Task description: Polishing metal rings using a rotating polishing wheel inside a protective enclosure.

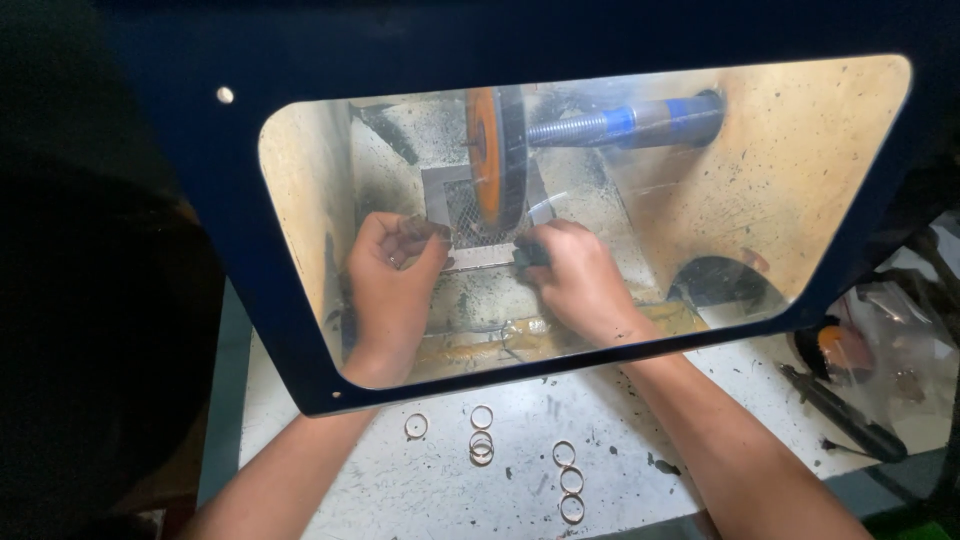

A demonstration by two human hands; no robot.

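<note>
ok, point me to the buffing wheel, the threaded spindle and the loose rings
buffing wheel (497, 155), head view, on its orange side face.
threaded spindle (570, 128), head view, on the bare thread right of the wheel.
loose rings (481, 446), head view, on the stacked pair at centre of the bench.

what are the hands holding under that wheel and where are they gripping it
Both hands, left and right, pinch something small below the wheel; what it is and where cannot be told.

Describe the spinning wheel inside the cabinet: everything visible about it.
The wheel is a disc seen nearly edge-on, orange on its face with a dark rim, mounted on a threaded horizontal shaft from the right. It looks blurred. It stands upright above a mesh grate, behind the clear window. Both hands are just below it; contact is unclear.
</note>
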